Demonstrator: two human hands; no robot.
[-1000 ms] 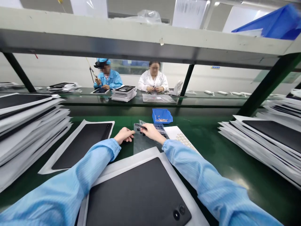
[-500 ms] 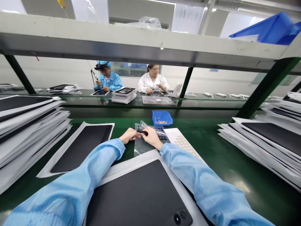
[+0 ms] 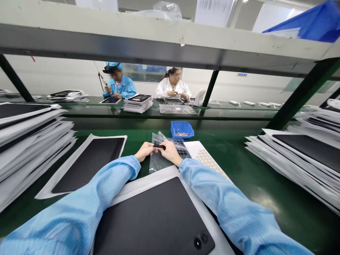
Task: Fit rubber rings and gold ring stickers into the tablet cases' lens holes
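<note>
Tablet (image 3: 152,217) matt, perhaps metal; bag (image 3: 159,163) glossy plastic; bench (image 3: 240,166) smooth, glossy.

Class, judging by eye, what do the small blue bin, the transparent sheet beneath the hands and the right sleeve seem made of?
Small blue bin: probably moulded plastic, satin; even colour, smooth walls.
Transparent sheet: likely thin, glossy plastic film; bright creases show.
Right sleeve: apparently matt woven fabric; soft folds and fine lines, fibre unclear.
</note>
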